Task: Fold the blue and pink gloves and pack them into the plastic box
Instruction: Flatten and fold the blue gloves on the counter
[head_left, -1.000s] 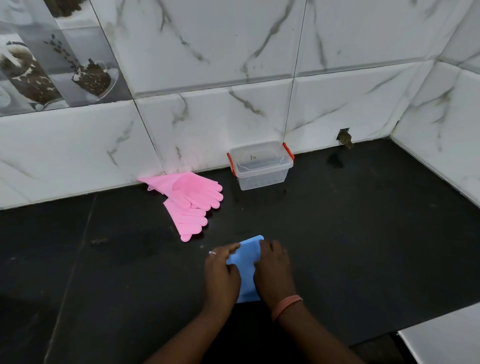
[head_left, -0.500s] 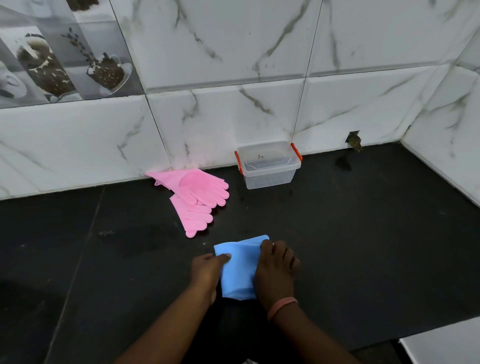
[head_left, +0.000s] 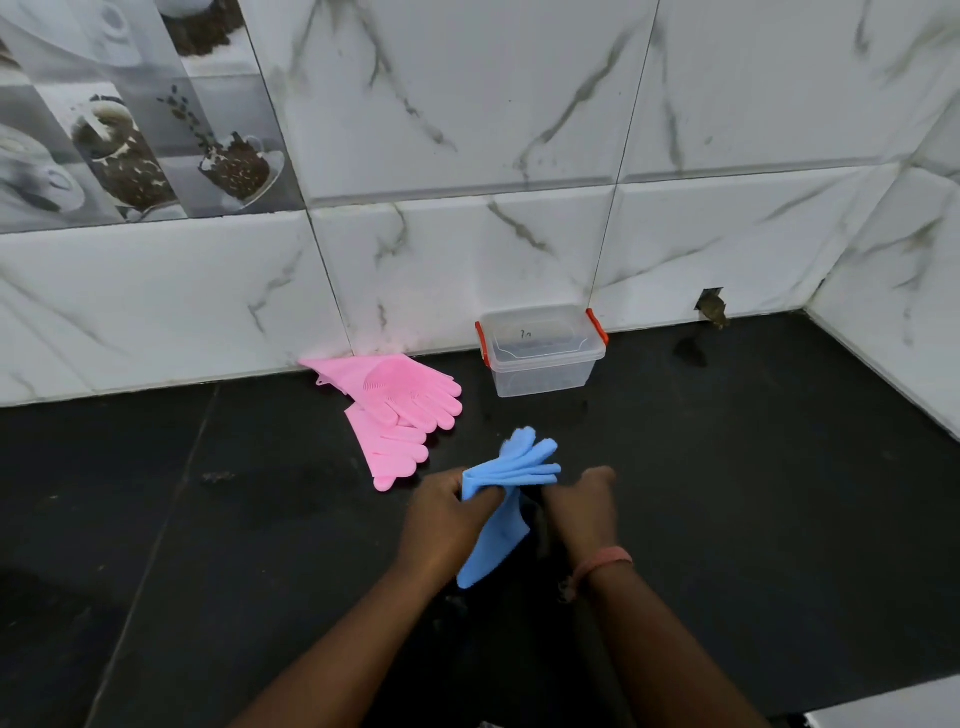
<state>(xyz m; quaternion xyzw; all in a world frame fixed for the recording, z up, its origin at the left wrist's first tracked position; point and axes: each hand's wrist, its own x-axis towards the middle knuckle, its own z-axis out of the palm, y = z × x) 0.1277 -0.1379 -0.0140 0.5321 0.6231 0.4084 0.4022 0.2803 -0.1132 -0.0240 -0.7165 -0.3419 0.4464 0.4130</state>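
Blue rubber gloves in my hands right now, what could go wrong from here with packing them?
1. The blue rubber gloves hang loose from the left hand, fingers splayed, so any fold may spring open.
2. The clear plastic box with orange clips has its lid on; both hands seem busy, the right hand included.
3. The pink rubber gloves lie unfolded; the box looks small for both pairs.

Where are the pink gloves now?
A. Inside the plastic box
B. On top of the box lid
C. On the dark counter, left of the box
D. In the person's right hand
C: the pink gloves lie on the counter, left of the closed plastic box.
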